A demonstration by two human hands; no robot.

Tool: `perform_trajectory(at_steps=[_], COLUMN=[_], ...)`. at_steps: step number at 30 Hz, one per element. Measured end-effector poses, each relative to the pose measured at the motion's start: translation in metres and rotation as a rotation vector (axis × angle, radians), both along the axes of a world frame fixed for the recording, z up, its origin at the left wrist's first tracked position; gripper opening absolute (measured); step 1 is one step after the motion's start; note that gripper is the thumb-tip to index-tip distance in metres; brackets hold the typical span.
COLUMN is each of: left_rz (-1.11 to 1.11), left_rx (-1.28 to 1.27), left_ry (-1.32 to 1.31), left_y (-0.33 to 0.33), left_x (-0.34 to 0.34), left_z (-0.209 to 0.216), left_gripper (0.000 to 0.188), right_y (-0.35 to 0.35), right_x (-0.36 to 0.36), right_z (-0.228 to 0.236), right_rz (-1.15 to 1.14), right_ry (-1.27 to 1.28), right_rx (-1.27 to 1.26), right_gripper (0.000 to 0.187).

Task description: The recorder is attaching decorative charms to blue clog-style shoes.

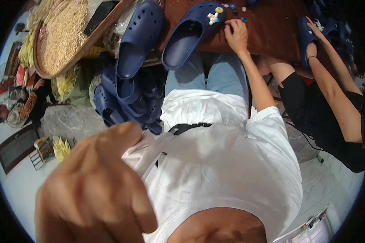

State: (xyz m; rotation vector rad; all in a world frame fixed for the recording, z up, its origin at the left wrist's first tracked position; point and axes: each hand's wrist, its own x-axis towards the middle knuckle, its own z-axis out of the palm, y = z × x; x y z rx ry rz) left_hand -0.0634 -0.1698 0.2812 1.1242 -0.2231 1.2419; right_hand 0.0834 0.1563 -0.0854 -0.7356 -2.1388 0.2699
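My left hand is raised close to the camera at the lower left, large and blurred. Its fingers are curled in, and whatever they may hold is hidden. My right hand rests on the brown cloth with bent fingers, beside small colourful shoe charms. What its fingertips hold, if anything, cannot be made out. Just left of it lies a navy clog with a white figure charm and a round yellow-and-white charm on its toe. A second navy clog, with no charms visible, sits further left.
Several navy clogs are piled below the table's left edge. A wide basket of pale kernels holds a dark phone-like object. On the right, a co-worker's hands handle a navy clog. Another person is at far left.
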Motion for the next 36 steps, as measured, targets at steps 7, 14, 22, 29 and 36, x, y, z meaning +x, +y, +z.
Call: perform_trajectory(at_steps=[7,14,22,29,36], left_rz=[0.339,0.084,0.959,1.156,0.748], left_rx=[0.375,0.469,-0.898,-1.059,-1.372], left_ry=[0.145,0.244,0.734,0.499,-0.319], left_y=[-0.006,0.006,0.058,0.127,0.173], left_x=[0.025,0.006,0.010,0.004,-0.010], left_z=[0.012,-0.051,-0.234,-0.277,-0.278], left_gripper=[0.044,0.024,0.039,0.041,0.033], right_y=[-0.010,-0.017,-0.001,0.049,0.066], right_x=[-0.005,0.006,0.000,-0.024,-0.032], right_z=[0.008,0.017,0.028,0.037,0.017], right_rz=[0.015,-0.005,-0.045,-0.169,-0.199], right_ry=[-0.003,-0.012,-0.026,-0.114,-0.254], right_rx=[-0.061,-0.092,-0.179,-0.043,-0.052], right_gripper=[0.012,0.011,0.010,0.018,0.023])
